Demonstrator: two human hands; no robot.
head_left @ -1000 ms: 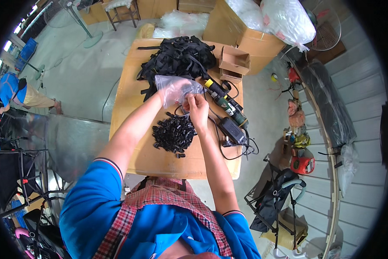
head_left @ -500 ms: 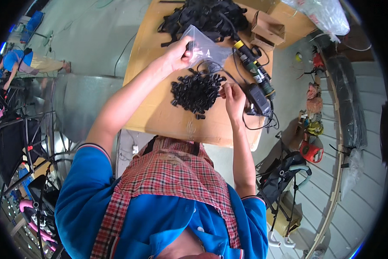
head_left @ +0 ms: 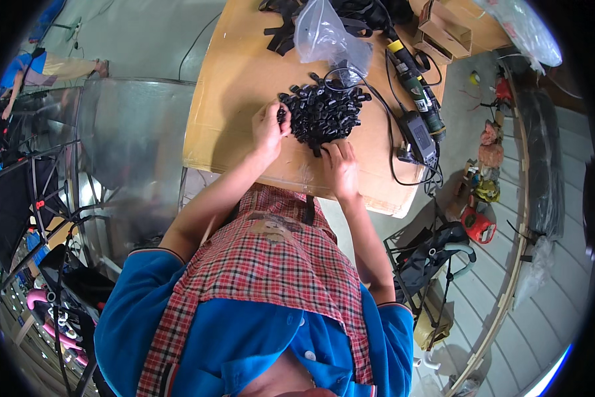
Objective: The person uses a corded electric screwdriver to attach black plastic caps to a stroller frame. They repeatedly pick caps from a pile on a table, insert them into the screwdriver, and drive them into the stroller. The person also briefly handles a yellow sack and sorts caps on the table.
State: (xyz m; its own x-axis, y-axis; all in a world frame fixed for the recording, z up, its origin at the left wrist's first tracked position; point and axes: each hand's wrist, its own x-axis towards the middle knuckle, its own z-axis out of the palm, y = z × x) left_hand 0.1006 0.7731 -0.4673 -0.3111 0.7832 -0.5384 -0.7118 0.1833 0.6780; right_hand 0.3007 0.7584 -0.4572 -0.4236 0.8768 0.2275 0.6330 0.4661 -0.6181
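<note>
A pile of small black plastic pieces (head_left: 324,109) lies on the cardboard-covered table (head_left: 234,73). At its left edge, my left hand (head_left: 270,129) is closed, with dark pieces showing between the curled fingers. My right hand (head_left: 342,169) is at the near edge of the pile, its fingertips pinched at a small black piece (head_left: 319,150). Past the pile, a clear plastic bag (head_left: 320,36) lies crumpled and no hand touches it. Part of the bag rests near the pile's far side.
A yellow-and-black corded tool (head_left: 413,86) and a black power adapter (head_left: 418,135) lie at the right, their cable looping by the pile. Black straps (head_left: 284,36) and an open cardboard box (head_left: 443,30) are at the back. Another person (head_left: 26,73) is far left.
My left hand has let go of the clear bag and come down to the pile's left side. My right hand has moved from the right side to the near edge. The view has shifted.
</note>
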